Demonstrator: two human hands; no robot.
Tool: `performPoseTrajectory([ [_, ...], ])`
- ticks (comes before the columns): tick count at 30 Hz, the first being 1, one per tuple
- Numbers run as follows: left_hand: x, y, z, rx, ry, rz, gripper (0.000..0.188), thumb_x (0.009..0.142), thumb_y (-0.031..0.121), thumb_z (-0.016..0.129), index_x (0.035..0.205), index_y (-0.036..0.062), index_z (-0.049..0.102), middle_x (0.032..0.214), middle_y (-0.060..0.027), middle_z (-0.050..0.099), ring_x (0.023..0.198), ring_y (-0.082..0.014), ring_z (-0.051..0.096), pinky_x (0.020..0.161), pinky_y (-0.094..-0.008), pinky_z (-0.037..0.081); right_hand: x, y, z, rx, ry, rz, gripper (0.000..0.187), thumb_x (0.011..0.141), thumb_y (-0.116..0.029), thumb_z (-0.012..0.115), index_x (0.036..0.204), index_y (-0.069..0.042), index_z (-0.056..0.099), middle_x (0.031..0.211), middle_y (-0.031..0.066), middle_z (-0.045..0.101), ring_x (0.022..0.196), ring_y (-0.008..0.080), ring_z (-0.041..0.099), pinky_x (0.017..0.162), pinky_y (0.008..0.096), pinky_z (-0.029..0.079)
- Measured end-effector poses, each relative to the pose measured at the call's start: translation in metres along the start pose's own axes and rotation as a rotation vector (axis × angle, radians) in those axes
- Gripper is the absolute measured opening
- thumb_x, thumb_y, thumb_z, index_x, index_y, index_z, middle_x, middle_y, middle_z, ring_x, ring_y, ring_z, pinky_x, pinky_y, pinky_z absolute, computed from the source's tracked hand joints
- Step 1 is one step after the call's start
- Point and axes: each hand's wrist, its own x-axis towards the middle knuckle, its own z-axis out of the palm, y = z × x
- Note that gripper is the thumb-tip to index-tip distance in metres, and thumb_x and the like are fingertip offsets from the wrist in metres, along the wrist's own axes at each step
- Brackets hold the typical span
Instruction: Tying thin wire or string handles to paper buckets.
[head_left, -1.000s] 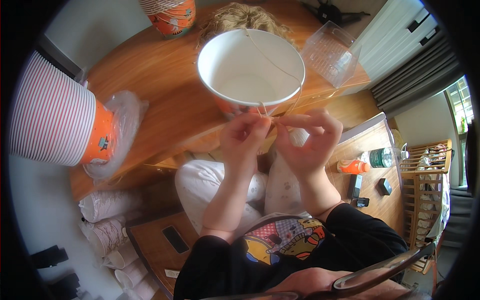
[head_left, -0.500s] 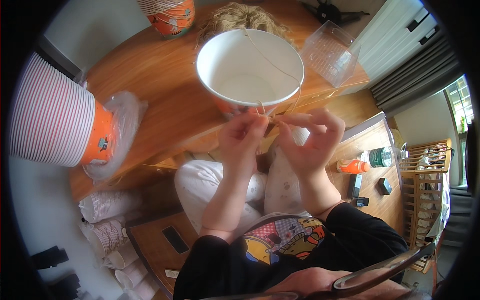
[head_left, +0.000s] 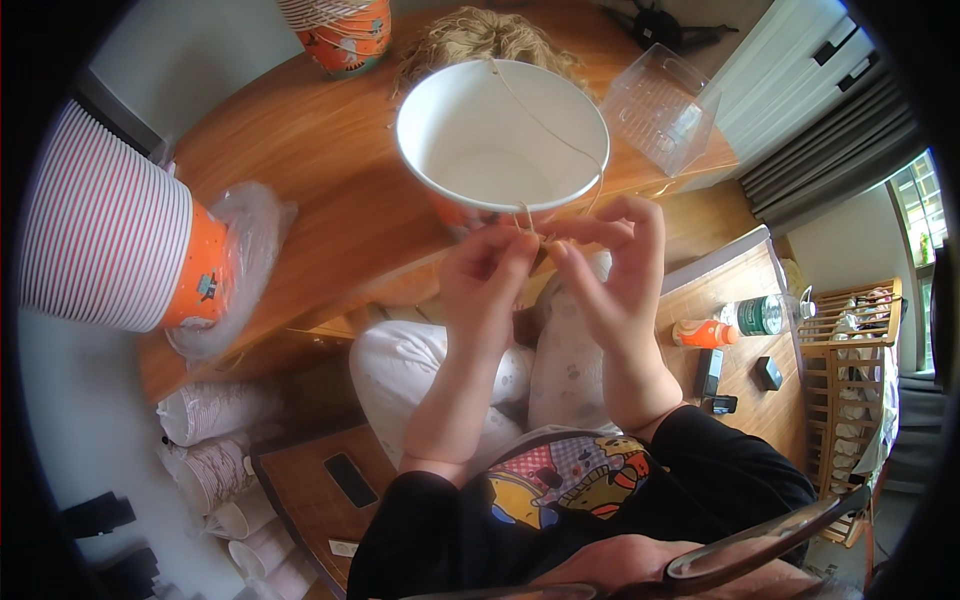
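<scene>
A large white-lined paper bucket (head_left: pixel 500 130) with an orange printed outside stands at the near edge of the wooden table. A thin tan string (head_left: pixel 548 128) crosses its mouth from the far rim and comes down over the right side to the near rim. Just below that rim, my left hand (head_left: pixel 487 265) pinches the string between thumb and forefinger. Close against it, my right hand (head_left: pixel 612 265) grips the string too, thumb and forefinger together, its other fingers curled above. Fingertips hide the point where the string ends meet.
Behind the bucket lies a heap of tan strings (head_left: pixel 490 40). A clear plastic box (head_left: pixel 662 110) sits to the right. Nested buckets (head_left: pixel 105 225) stand at left beside a plastic bag (head_left: pixel 250 250), with another stack (head_left: pixel 345 40) farther back. Bottles (head_left: pixel 760 315) rest on a right-hand table.
My right hand has turned inward and drawn nearer the left, its fingers more upright. My left hand stays almost in place. The bucket has shifted very slightly.
</scene>
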Motion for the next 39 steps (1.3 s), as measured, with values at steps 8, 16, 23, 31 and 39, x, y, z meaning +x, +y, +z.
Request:
performPoseTrajectory([
  [8,-0.002,-0.001,0.003,-0.031,-0.013,0.013,0.01,0.092,0.012,0.06,0.092,0.0023,0.061,0.062,0.0024,0.051,0.045,-0.0018,0.036,0.041,-0.0179,0.026,-0.002,0.006,0.005,0.081,0.082,-0.073,0.043,0.08,0.007,0.067,0.101,-0.006,0.032,0.09,0.0138,0.068,0.084,0.0152,0.065,0.071,0.0225,0.047],
  [16,-0.006,-0.004,0.011,-0.092,-0.039,-0.071,0.013,0.096,0.018,0.056,0.098,0.0056,0.057,0.056,0.0069,0.04,0.044,-0.0002,0.028,0.039,-0.0179,0.021,-0.002,0.02,0.003,-0.034,0.117,-0.295,0.049,0.077,0.011,0.066,0.098,-0.009,0.026,0.083,0.0107,0.068,0.069,0.0112,0.053,0.066,0.0232,0.039],
  [23,-0.005,0.002,0.011,-0.088,-0.038,-0.09,0.013,0.097,0.019,0.054,0.097,0.0068,0.057,0.056,0.0071,0.039,0.045,-0.0003,0.028,0.04,-0.0177,0.022,-0.002,0.023,0.005,-0.084,0.124,-0.321,0.049,0.077,0.011,0.066,0.096,-0.009,0.026,0.084,0.0101,0.068,0.067,0.0121,0.049,0.068,0.0251,0.038],
  [31,-0.007,0.002,0.009,-0.153,-0.04,-0.129,0.012,0.097,0.019,0.054,0.098,0.0076,0.057,0.058,0.0071,0.04,0.047,-0.0007,0.031,0.04,-0.0175,0.024,-0.001,0.019,-0.001,-0.26,0.01,-0.355,0.048,0.072,0.008,0.07,0.099,-0.008,0.035,0.091,0.0056,0.068,0.081,0.0186,0.05,0.077,0.0326,0.037],
  [39,-0.01,0.004,0.008,-0.108,-0.092,-0.058,0.016,0.097,0.022,0.051,0.097,0.0074,0.057,0.064,0.0054,0.04,0.05,-0.003,0.036,0.041,-0.0187,0.027,-0.003,0.026,-0.008,-0.292,0.03,-0.419,0.044,0.07,0.004,0.073,0.099,-0.007,0.042,0.089,0.0032,0.064,0.079,0.0203,0.051,0.078,0.0336,0.037],
])
